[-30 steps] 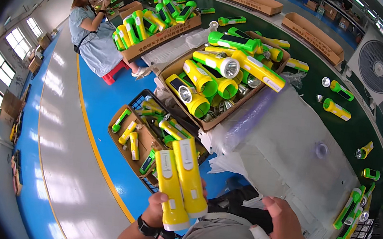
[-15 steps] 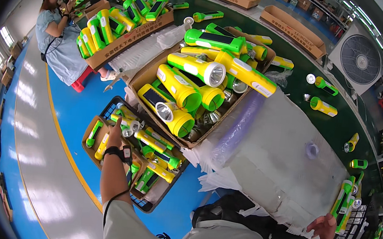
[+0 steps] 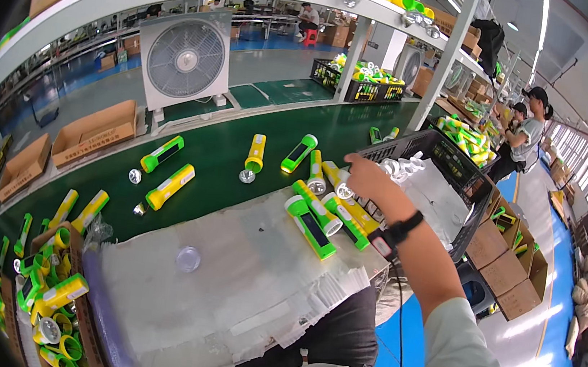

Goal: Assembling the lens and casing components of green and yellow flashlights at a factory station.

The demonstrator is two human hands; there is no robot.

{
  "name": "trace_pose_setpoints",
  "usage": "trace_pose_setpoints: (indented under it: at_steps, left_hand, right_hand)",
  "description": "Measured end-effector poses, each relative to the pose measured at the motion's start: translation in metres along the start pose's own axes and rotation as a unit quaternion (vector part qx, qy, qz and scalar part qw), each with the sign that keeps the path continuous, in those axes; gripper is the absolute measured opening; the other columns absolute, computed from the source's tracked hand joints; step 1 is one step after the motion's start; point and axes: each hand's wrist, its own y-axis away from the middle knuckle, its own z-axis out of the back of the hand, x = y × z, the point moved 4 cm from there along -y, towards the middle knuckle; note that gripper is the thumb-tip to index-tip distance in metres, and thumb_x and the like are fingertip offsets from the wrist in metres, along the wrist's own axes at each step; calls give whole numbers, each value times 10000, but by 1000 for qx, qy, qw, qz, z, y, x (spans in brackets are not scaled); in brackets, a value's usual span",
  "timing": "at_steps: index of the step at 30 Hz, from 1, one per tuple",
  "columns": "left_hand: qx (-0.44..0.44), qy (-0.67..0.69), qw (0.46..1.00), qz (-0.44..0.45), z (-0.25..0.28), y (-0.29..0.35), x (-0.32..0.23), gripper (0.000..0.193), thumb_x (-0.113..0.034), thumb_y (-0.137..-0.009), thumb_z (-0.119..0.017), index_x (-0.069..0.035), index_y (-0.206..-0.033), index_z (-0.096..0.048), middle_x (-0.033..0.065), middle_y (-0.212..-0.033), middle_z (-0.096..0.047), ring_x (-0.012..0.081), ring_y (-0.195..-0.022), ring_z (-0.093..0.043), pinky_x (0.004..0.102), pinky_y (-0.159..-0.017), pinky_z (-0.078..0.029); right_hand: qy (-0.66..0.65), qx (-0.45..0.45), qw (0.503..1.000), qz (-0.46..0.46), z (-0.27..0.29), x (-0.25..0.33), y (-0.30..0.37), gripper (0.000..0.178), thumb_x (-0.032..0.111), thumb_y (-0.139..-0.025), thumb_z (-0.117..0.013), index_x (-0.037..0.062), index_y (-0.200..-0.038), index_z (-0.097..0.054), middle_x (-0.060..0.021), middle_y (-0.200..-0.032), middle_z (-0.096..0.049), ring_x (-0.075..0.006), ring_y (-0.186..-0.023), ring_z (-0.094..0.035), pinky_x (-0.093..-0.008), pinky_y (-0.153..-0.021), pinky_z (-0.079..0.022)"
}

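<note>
A: Where's the right hand (image 3: 375, 184)?
B: I see it right by a yellow flashlight (image 3: 329, 171), just beside the black crate (image 3: 479, 204)
A: Grip?
B: Can't tell from my view whether fingers are clamped or apart

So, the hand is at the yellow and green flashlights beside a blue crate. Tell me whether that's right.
Not quite: the crate is black, as the head view shows. The hand is indeed at the yellow and green flashlights beside it.
</note>
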Motion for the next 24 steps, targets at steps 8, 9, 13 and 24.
trace_pose_setpoints:
  at_steps: [8,9,13,24]
  left_hand:
    - [542,177,705,422,-313,150,-36,571,-21,-816,-575,-62,-1303,-279,135,-1109,-454,185,-851,-567,268,-570,-532]
    - [570,143,686,429,-335,169,-32,597,-71,-829,-575,-81,-1325,-242,146,-1124,-453,191,-855,-572,283,-550,-525]
    - [659,55,631,405,-411,223,-49,681,-138,-836,-594,-101,-1367,-170,169,-1181,-444,206,-872,-575,319,-528,-522]
    - [628,177,636,411,-429,225,-26,687,-49,-828,-544,-100,-1398,-163,153,-1195,-410,193,-900,-568,310,-645,-516]
  right_hand:
    - [32,183,964,-191,-104,8,-95,562,290,-823,-530,-61,-1255,-450,-249,-1290,-490,-405,-1097,-558,-494,-913,-438]
    - [81,215,951,-209,-92,32,-86,600,288,-813,-542,-50,-1293,-423,-243,-1337,-449,-412,-1137,-531,-509,-925,-428]
    - [151,344,916,-141,-137,-7,-116,727,303,-766,-588,-2,-1376,-338,-245,-1359,-414,-435,-1189,-475,-524,-956,-406]
    - [-6,286,932,-224,-127,-24,-125,764,281,-725,-625,57,-1387,-316,-241,-1387,-350,-459,-1201,-455,-508,-976,-406]
